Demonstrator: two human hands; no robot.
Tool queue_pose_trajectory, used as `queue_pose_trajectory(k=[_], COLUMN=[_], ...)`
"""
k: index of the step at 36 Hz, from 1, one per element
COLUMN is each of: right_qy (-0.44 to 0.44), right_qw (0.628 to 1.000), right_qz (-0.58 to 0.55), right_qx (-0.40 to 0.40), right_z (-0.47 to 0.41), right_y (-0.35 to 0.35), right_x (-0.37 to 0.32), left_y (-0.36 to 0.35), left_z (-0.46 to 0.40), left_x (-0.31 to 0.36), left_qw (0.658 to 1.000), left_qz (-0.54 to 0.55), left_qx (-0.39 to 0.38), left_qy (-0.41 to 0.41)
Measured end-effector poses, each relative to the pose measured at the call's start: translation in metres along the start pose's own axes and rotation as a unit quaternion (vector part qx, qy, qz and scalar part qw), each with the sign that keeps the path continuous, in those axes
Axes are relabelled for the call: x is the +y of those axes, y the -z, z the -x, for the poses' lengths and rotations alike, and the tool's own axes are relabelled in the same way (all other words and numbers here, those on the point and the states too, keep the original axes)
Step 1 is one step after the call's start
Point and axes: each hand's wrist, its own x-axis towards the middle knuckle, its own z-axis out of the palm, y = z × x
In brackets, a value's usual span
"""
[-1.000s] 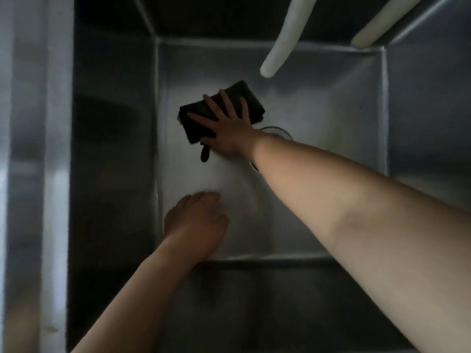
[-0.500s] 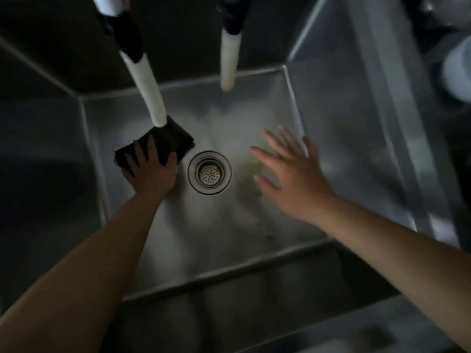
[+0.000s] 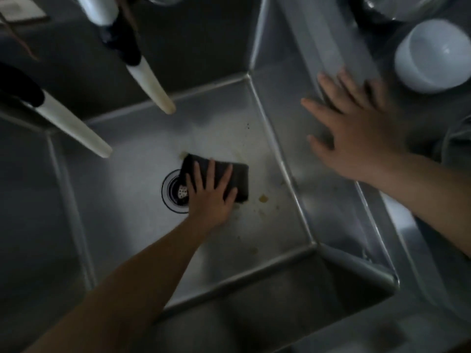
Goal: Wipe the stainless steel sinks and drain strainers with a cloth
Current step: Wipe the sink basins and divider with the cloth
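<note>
A deep stainless steel sink [image 3: 132, 205] fills the view. On its floor lies a folded dark cloth [image 3: 240, 179], with my left hand [image 3: 211, 194] pressed flat on it, fingers spread. The cloth and hand cover the right part of the round drain strainer [image 3: 172, 192]. To the right of the cloth the floor shows brownish stains [image 3: 263, 198]. My right hand [image 3: 356, 133] is open with fingers apart, over the sink's right wall and rim [image 3: 328, 44], holding nothing.
Two white hose spouts [image 3: 74, 128] [image 3: 153, 87] with dark collars hang over the sink's back left. A white bowl [image 3: 433, 57] stands on the counter beyond the right rim. The dark front wall [image 3: 254, 309] is near me.
The cloth passed from my right hand to my left, which slid it from the left of the drain to its right edge. My right hand lifted out to the right rim.
</note>
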Motion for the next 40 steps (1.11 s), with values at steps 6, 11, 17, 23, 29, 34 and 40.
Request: queue_pose_trajectory(k=[6, 11, 17, 23, 29, 34, 40], right_qy=[0.006, 0.009, 0.016, 0.018, 0.009, 0.006, 0.005], right_qw=[0.998, 0.996, 0.994, 0.996, 0.998, 1.0, 1.0], right_qz=[-0.001, 0.0, 0.01, 0.004, -0.006, 0.009, 0.017], right_qx=[0.066, 0.083, 0.108, 0.082, 0.061, 0.009, -0.014], right_z=[0.001, -0.002, -0.004, -0.005, -0.005, -0.006, -0.006], right_y=[-0.004, -0.011, -0.015, -0.011, -0.006, -0.003, -0.002], right_x=[-0.006, -0.003, -0.001, -0.002, -0.005, -0.005, -0.005], left_y=[-0.012, 0.021, 0.076, 0.08, 0.043, 0.003, 0.003], left_z=[0.015, -0.063, -0.199, -0.213, -0.131, -0.033, -0.06], left_x=[0.024, 0.036, 0.06, 0.09, 0.065, 0.086, 0.086], left_qw=[1.0, 0.994, 0.97, 0.965, 0.998, 0.997, 0.995], left_qz=[0.01, 0.048, 0.128, 0.122, 0.031, 0.005, 0.049], left_qx=[0.003, -0.003, 0.001, 0.051, -0.046, -0.047, -0.088], left_qy=[0.022, 0.099, 0.208, 0.226, 0.012, -0.062, 0.012])
